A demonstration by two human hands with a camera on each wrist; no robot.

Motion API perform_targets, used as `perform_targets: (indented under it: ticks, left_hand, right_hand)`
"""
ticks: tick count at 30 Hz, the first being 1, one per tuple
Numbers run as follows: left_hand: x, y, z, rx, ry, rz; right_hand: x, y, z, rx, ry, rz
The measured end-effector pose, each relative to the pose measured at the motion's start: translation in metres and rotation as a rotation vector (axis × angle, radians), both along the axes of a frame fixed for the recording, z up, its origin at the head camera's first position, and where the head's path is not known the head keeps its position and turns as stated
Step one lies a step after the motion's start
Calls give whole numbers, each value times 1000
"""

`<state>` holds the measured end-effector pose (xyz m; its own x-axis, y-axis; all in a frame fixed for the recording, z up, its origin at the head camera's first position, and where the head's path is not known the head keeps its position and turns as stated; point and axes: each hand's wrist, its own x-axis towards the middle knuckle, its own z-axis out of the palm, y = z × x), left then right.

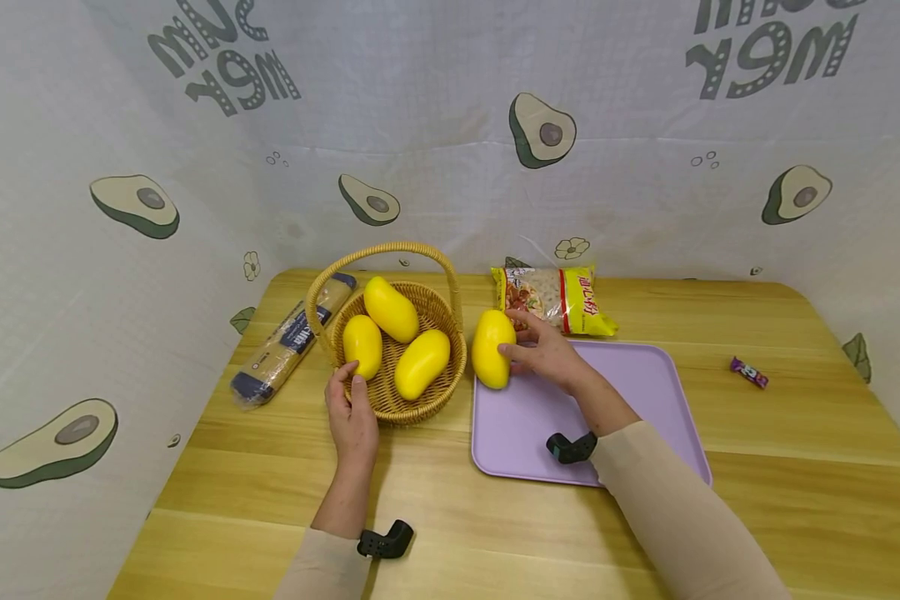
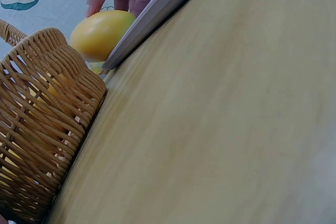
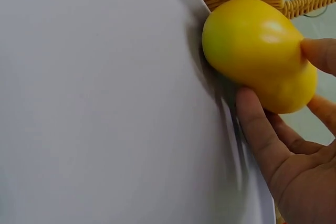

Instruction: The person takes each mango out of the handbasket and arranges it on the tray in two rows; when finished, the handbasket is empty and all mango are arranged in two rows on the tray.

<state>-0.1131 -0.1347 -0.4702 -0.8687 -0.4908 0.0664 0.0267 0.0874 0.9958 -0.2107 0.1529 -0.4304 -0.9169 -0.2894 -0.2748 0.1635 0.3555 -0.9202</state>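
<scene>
A yellow mango (image 1: 492, 350) is at the far left corner of the lilac tray (image 1: 510, 442). My right hand (image 1: 543, 354) holds this mango between thumb and fingers, and in the right wrist view the same mango (image 3: 252, 45) sits against the tray's rim. My left hand (image 1: 351, 417) grips the near left rim of the wicker basket (image 1: 427, 408), its fingertips close to a mango inside. Three yellow mangoes lie in the basket, one of them at the back (image 1: 392, 310). The left wrist view shows mainly the basket's woven side (image 2: 47, 114); the left hand is almost wholly hidden there.
Behind the tray lies a yellow and clear food packet (image 1: 555, 300). A long packet with dark blue ends (image 1: 292, 342) lies left of the basket. A small purple wrapped sweet (image 1: 749, 372) is on the wooden table to the right. The basket's tall handle (image 1: 401, 247) arches over it.
</scene>
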Motion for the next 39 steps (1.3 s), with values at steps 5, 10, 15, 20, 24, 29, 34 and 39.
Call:
perform_targets:
  ticks: [5,10,15,20,24,29,34,39]
  left_hand:
    - [0,0,-1,-1,4,2]
    - [-1,0,-2,-9,0,5]
    - [-1,-1,-2,-13,0,8]
    - [-1,-1,-2,-14,1,5]
    - [-2,-1,-3,-21,2,7]
    - [-2,-1,-3,-15,2,5]
    - [-3,-1,-3,-15,-1,8]
    - [-2,-1,-3,-23,-6,11]
  right_hand:
    - [0,-2,1,5,19,-16]
    - [0,-3,0,3,14,-11]
    - [2,-1,-1,21,-1,-8]
    - [2,-1,-1,38,-4,-6]
    - [3,-1,-1,46,3,-3]
    - [3,1,-3,53,20,1]
    - [4,2,-3,70,57,1]
    - [5,-1,-2,126,94,11]
